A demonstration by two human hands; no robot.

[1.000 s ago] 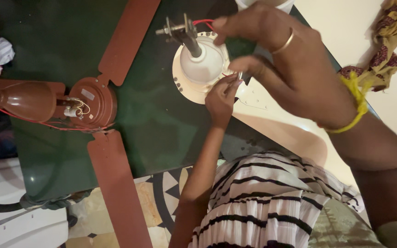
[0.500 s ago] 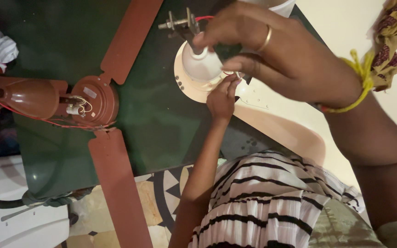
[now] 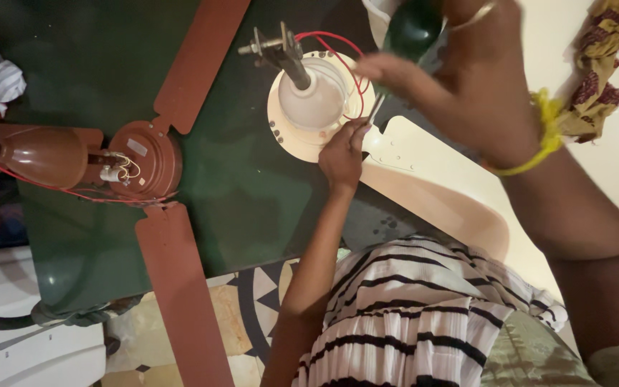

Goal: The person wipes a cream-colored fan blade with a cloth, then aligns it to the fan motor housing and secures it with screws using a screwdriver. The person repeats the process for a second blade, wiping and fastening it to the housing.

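My right hand point(image 3: 467, 79), wearing a ring and a yellow thread bracelet, grips a screwdriver by its dark green handle point(image 3: 411, 29). The thin metal shaft point(image 3: 374, 109) slants down to the rim of a cream ceiling fan motor point(image 3: 289, 140). My left hand point(image 3: 342, 154) pinches at the shaft's tip on that rim. Above the white cone-shaped cover point(image 3: 313, 97), the fan's dark rod point(image 3: 288, 54) sticks out. Red wires point(image 3: 345, 54) loop beside the cone. A cream blade point(image 3: 438, 201) runs off to the lower right, partly under my right arm.
A brown ceiling fan point(image 3: 141, 161) with long brown blades point(image 3: 177, 287) lies on the left of the dark green table point(image 3: 252, 193). Patterned cloth point(image 3: 603, 64) lies at the top right. My striped garment point(image 3: 424, 315) fills the bottom. Tiled floor point(image 3: 252, 301) shows below the table's edge.
My right hand has lifted up and to the right, uncovering the white cone and the red wires and showing the green handle. My left hand has stayed at the rim.
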